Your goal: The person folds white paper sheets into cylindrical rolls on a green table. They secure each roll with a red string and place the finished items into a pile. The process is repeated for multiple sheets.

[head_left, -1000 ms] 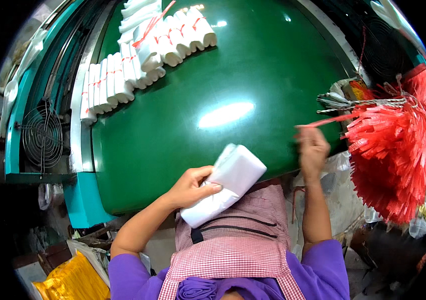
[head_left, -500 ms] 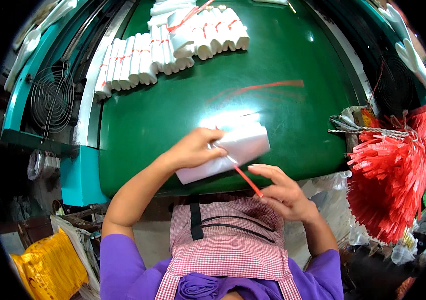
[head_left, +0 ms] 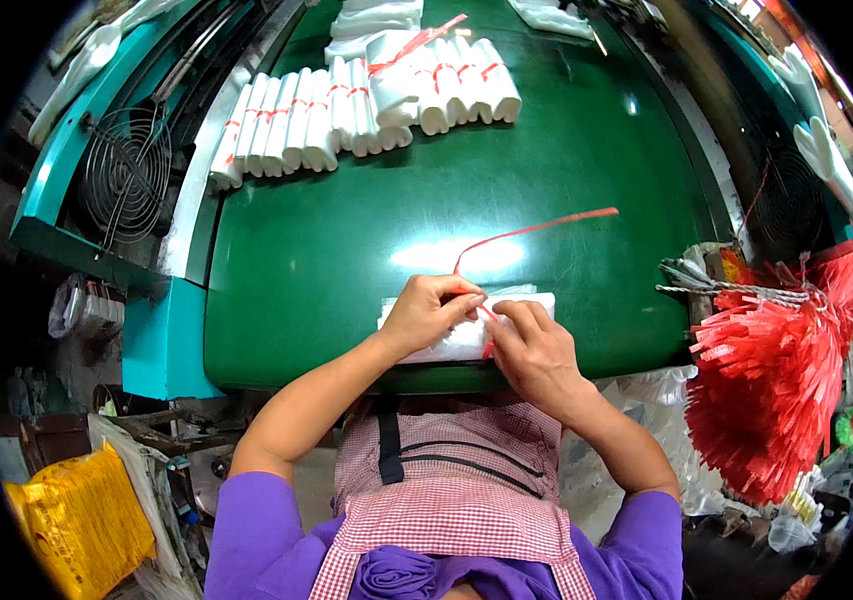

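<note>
A folded bundle of white plastic bags (head_left: 443,346) lies flat near the front edge of the green belt table (head_left: 366,250). Over its middle, my left hand (head_left: 436,312) pinches a thin red plastic strip (head_left: 518,231), whose long loose end arcs up and off to the right. Close beside it, my right hand (head_left: 538,350) is closed on the strip's other part, which shows between the fingers and just below them. Both hands rest on or just above the bundle and hide much of it, along with the spot where the strip crosses.
Several white bundles tied with red strips (head_left: 296,115) stand in a row at the far left. A thick bunch of red strips (head_left: 771,380) hangs off the right edge. A wire fan guard (head_left: 126,175) is at the left, and a yellow package (head_left: 86,520) lies lower left.
The bundle has gone from tilted to lying level on the table. My right hand has moved up beside the left. The red strip's loose end now trails from the left hand.
</note>
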Demonstrator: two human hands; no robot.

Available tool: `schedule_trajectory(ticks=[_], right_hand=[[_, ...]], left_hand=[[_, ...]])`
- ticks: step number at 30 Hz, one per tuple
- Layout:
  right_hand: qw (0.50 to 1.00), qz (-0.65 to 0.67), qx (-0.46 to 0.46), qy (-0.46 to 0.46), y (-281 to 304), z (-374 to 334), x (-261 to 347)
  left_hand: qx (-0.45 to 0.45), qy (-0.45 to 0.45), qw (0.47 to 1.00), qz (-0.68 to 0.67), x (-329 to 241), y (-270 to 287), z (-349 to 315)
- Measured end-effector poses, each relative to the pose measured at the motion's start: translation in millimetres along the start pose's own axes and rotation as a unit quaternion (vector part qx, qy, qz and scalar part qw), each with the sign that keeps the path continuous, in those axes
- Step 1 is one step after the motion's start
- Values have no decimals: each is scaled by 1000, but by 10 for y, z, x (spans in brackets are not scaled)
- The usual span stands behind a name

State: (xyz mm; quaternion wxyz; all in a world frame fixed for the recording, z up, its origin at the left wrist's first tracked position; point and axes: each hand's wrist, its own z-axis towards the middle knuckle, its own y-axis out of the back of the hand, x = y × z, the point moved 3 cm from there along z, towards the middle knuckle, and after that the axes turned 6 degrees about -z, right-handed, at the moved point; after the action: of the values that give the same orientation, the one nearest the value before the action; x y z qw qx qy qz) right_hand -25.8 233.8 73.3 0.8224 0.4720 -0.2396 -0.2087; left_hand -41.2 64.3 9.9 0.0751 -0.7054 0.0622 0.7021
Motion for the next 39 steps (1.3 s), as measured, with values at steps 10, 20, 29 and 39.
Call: schedule_trajectory(ticks=[10,20,29,39], right_hand=[[631,676,125,-360,-351,-9,-438],[778,534,181,-278,-461,-77,-316],[979,189,74,-34,-240,-300,282],[986,-76,119,88,-420,79,-10]], left_hand=[[22,-108,991,74,-37,-91,-61],[90,-468,779,407,-231,-315,-437],[-76,-193,847,490,-326,261,37],[-5,-11,960,280,-151,367,-54]])
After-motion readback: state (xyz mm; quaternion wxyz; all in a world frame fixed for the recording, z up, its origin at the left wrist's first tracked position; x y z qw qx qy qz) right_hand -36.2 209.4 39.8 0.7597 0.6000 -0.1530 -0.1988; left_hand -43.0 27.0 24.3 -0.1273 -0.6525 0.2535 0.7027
